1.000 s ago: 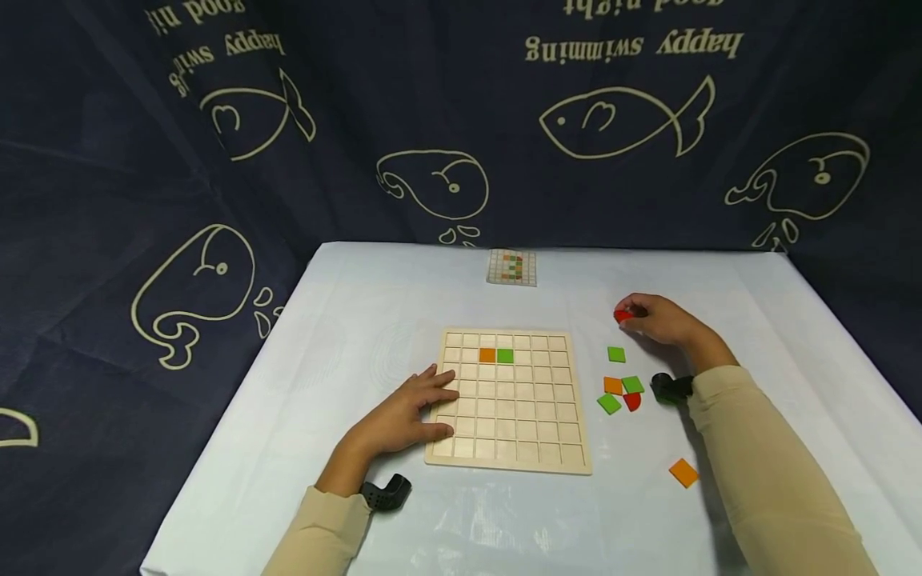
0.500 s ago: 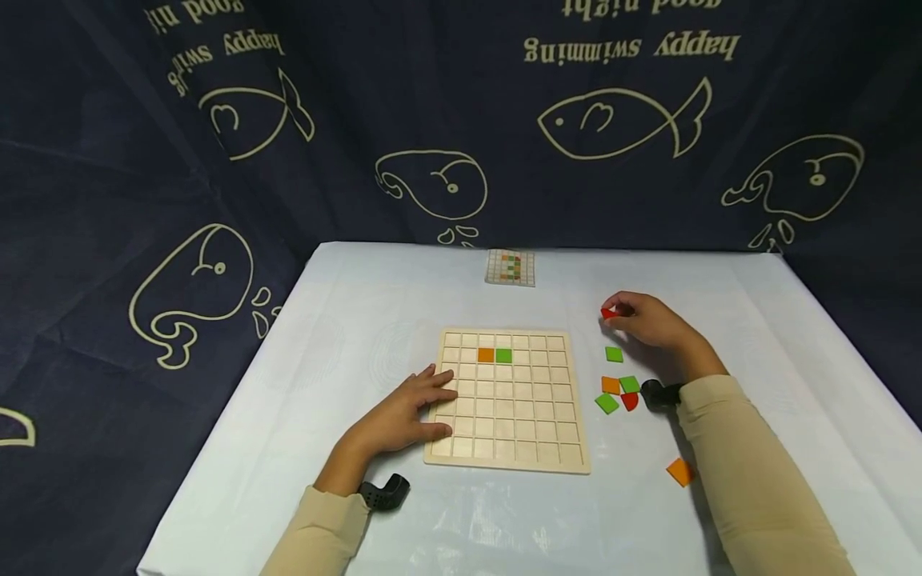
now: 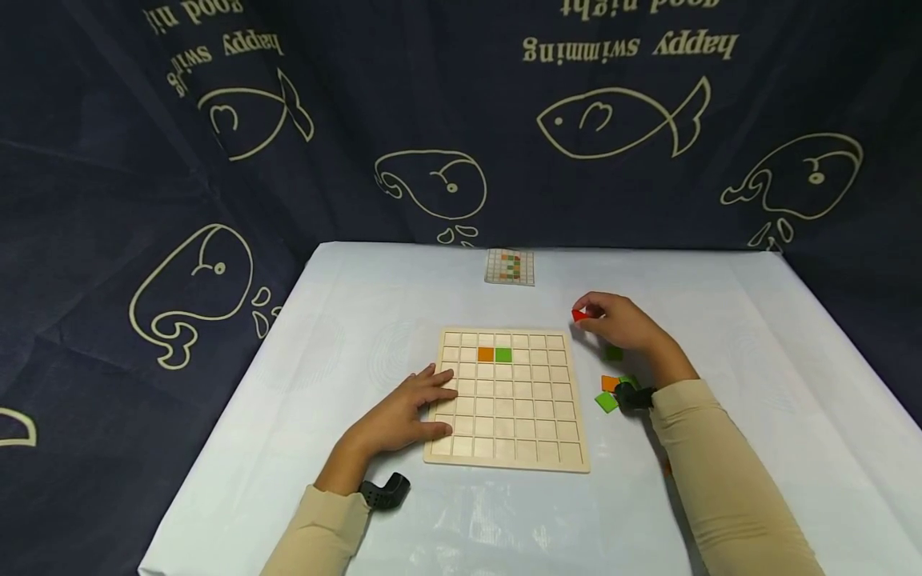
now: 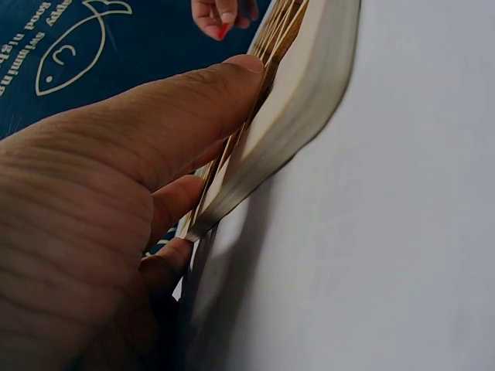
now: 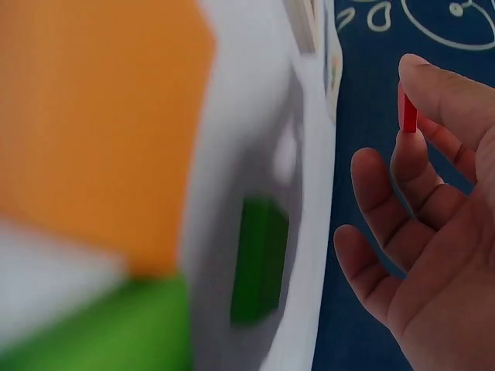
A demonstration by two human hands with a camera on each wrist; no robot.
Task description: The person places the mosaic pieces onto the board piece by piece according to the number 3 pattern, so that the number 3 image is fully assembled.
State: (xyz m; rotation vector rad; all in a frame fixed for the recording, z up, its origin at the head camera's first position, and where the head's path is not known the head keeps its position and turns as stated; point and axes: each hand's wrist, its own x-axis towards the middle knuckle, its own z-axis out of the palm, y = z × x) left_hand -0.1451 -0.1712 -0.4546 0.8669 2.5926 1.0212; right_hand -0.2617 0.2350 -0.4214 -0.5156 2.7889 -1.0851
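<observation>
My right hand [image 3: 617, 322] pinches a red tile [image 3: 579, 315] between thumb and fingertips, up in the air just beyond the board's far right corner. In the right wrist view the red tile [image 5: 407, 108] stands on edge between thumb and index finger, the other fingers loosely bent. A wooden grid board [image 3: 515, 408] lies on the table, an orange tile [image 3: 486, 354] and a green tile [image 3: 503, 355] side by side in its second row from the far edge. My left hand [image 3: 405, 410] rests on the board's left edge, fingers spread and thumb [image 4: 224, 85] on the frame.
Right of the board lie loose tiles: a green one [image 3: 614, 352], an orange one [image 3: 610, 383] and another green one [image 3: 607, 402], others partly covered by the right wrist camera [image 3: 634, 397] and sleeve. A small pattern card [image 3: 510, 266] lies at the table's far edge, before a dark curtain.
My right hand has moved left toward the board with the red tile pinched in it. Its wrist and sleeve now cover some loose tiles. The left hand has stayed put.
</observation>
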